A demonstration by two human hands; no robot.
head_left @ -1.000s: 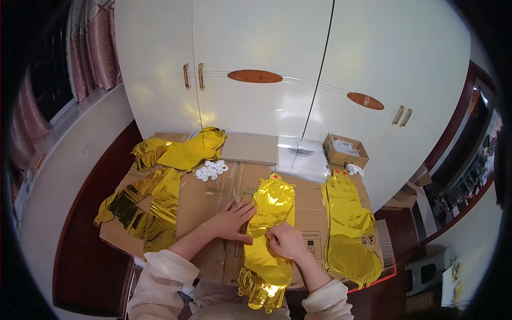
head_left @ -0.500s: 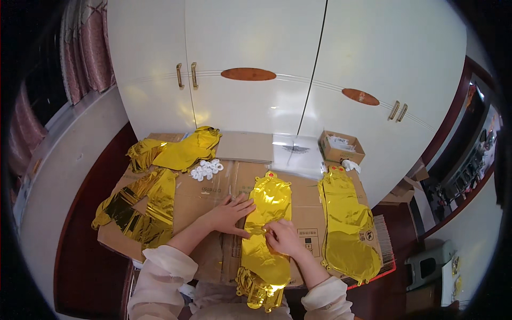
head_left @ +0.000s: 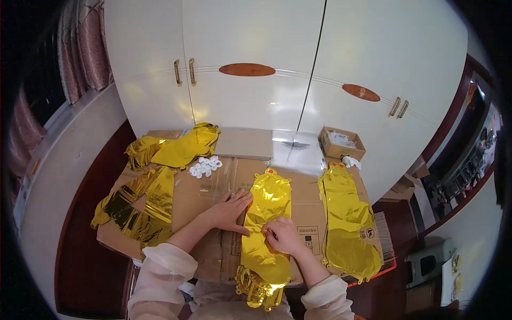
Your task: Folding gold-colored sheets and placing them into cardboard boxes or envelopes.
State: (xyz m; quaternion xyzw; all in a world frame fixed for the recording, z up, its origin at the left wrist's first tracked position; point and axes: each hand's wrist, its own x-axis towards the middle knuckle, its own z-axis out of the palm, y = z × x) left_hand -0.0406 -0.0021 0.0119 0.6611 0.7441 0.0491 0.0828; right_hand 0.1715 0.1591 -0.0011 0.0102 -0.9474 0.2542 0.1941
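The left hand (head_left: 231, 212) lies flat, with its fingers spread wide, at the left side of a long, shiny gold foil (head_left: 270, 194). The right hand (head_left: 282, 236) is curled up on the middle of the foil; I can't tell if it pinches any. The foil lies on brown cardboard (head_left: 188, 200), and its near end hangs past the edge. More gold foil (head_left: 349, 226) lies to the right. Little white rings (head_left: 205, 167) sit in a heap farther back.
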